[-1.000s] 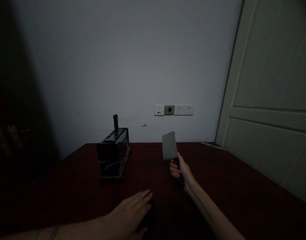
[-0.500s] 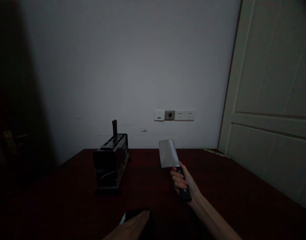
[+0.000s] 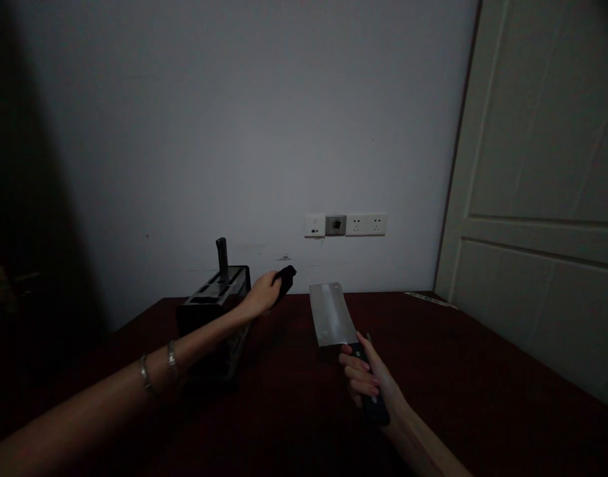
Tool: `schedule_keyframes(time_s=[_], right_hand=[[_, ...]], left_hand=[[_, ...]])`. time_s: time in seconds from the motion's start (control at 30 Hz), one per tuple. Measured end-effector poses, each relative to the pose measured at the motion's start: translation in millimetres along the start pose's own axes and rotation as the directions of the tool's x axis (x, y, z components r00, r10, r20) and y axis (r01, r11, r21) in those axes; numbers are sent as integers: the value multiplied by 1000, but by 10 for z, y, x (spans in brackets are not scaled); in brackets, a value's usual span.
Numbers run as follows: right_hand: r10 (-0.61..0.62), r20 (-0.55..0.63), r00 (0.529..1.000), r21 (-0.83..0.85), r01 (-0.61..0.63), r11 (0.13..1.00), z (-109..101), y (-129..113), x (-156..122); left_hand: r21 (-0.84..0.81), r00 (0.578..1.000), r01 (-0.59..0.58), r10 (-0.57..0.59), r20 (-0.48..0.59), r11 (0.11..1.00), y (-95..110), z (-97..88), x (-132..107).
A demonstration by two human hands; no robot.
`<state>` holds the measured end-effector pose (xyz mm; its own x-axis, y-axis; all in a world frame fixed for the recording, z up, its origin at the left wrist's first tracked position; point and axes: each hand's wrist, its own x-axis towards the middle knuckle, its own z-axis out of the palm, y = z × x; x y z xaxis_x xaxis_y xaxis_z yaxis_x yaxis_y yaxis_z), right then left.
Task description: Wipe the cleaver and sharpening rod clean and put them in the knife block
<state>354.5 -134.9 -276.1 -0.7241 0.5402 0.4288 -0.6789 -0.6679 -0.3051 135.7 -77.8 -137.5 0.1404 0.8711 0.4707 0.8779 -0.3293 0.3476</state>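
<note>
My right hand (image 3: 366,374) is wrapped around the black handle of a cleaver (image 3: 329,315). Its broad grey blade points up and away above the dark red table. My left hand (image 3: 264,293) is raised in front of the wall, closed on a black cloth (image 3: 284,281) that sticks out past the fingers; most of it is bunched and dim. Behind my left forearm stands a black knife block (image 3: 211,298), partly covered by the arm. One black-handled knife (image 3: 222,257) stands upright in the slots on its top.
The dark red table (image 3: 294,411) reaches back to a pale wall (image 3: 264,132). Sockets and a switch (image 3: 346,225) sit low on that wall. A light panelled door (image 3: 537,199) borders the table on the right. A thin strip (image 3: 430,300) lies by the back right edge.
My left hand has risen from the table's near edge, up and away, carrying the black cloth. My right hand with the cleaver has dropped slightly.
</note>
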Motion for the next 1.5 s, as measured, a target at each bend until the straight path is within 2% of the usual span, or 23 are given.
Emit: schedule_keyframes(time_s=[0.13,0.3,0.37,0.47,0.6,0.73,0.83,0.93,1.17,1.5], right_hand=[[9,9,1000,-13,-9,1000,-16,22,-10],[2,-17,1000,13,-2,1000,2,55,-19],[25,14,1000,18,-25,1000,-9,55,-12],[39,51,998,20,-40,999,-36,43,3],[48,68,997,10,-49,999,-50,23,11],[45,60,997,7,-45,999,-44,14,2],[37,35,999,23,-38,999,-46,13,-8],[34,12,999,27,-34,999,-52,10,-11],[44,13,999,15,-44,999,-49,1,-13],[34,64,997,63,-38,997,-38,4,-27]], left_hand=[[51,999,-52,52,3,997,113,203,396],[90,984,-180,179,25,979,253,526,590],[87,959,-280,276,59,956,299,640,579],[70,897,-434,423,129,898,336,810,512],[60,821,-552,531,209,831,324,972,435],[74,766,-621,583,272,780,307,986,389],[69,745,-631,580,328,772,309,955,354],[48,746,-614,560,359,788,301,942,333],[11,751,-596,553,360,803,273,917,297],[41,753,-594,537,380,804,380,840,241]])
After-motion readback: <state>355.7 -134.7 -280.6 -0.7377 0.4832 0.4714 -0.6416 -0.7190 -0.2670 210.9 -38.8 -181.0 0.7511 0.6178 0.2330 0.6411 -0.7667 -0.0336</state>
